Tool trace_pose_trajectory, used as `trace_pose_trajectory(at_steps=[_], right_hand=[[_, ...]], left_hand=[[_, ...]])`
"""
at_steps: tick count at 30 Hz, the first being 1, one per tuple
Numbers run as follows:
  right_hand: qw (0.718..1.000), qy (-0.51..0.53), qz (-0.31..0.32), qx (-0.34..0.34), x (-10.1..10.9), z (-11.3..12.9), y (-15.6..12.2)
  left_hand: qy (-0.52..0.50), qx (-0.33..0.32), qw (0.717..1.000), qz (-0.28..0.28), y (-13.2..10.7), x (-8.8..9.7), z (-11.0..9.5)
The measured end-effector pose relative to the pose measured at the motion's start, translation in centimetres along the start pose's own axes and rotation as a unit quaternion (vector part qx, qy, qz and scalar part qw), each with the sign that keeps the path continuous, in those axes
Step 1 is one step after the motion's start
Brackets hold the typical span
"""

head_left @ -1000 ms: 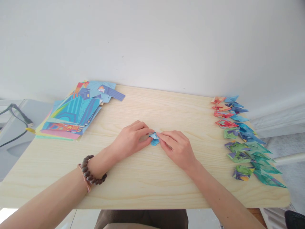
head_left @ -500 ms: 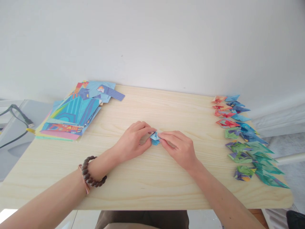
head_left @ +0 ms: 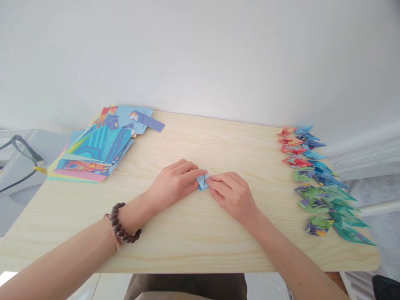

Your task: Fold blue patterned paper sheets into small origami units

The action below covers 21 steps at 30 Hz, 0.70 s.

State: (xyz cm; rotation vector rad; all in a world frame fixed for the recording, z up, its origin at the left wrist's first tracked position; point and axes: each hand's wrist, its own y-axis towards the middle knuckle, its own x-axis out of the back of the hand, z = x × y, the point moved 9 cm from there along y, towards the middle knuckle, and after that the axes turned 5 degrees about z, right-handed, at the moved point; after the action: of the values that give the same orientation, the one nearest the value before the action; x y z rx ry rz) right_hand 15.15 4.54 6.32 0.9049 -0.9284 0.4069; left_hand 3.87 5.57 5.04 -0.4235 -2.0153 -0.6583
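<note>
Now my left fingers (head_left: 193, 174) and right fingers (head_left: 220, 178) pinch the small blue folded paper (head_left: 201, 181) from either side. It's straight in front of me, between loose sheets (head_left: 100, 143) leftward and folded shapes (head_left: 312, 205) rightward.

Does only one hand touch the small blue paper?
No, the left hand and the right hand both touch the blue paper.

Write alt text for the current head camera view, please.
A person's left hand and right hand hold a small folded blue paper between them at a pale wood-grain table. A pile of colorful printed paper lies on the left; folded paper pieces line the right side.
</note>
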Motion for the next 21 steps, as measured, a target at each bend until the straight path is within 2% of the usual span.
trace_pose_trajectory(at_steps=[3,6,8,15,17,21], right_hand=[[1.000,-0.016,0.019,0.017,-0.1,0.3,0.1],[0.999,-0.023,0.013,0.019,0.0,0.4,0.0],[1.000,-0.025,0.007,0.016,0.0,0.3,0.0],[0.999,-0.029,0.041,0.018,-0.4,0.2,-0.2],[0.998,-0.028,0.049,0.018,-0.5,0.1,-0.3],[0.998,-0.025,0.053,0.017,-0.8,0.1,-0.4]], left_hand=[[-0.048,-0.019,0.999,0.013,-0.2,0.2,0.2],[-0.081,-0.011,0.997,0.002,-0.3,0.8,0.8],[-0.079,-0.013,0.997,0.007,-0.3,0.9,0.9],[-0.022,-0.090,0.995,0.045,-0.5,1.2,-0.5],[-0.020,-0.092,0.994,0.053,-0.4,1.2,-0.6],[-0.039,-0.064,0.997,0.034,-0.3,1.5,-0.3]])
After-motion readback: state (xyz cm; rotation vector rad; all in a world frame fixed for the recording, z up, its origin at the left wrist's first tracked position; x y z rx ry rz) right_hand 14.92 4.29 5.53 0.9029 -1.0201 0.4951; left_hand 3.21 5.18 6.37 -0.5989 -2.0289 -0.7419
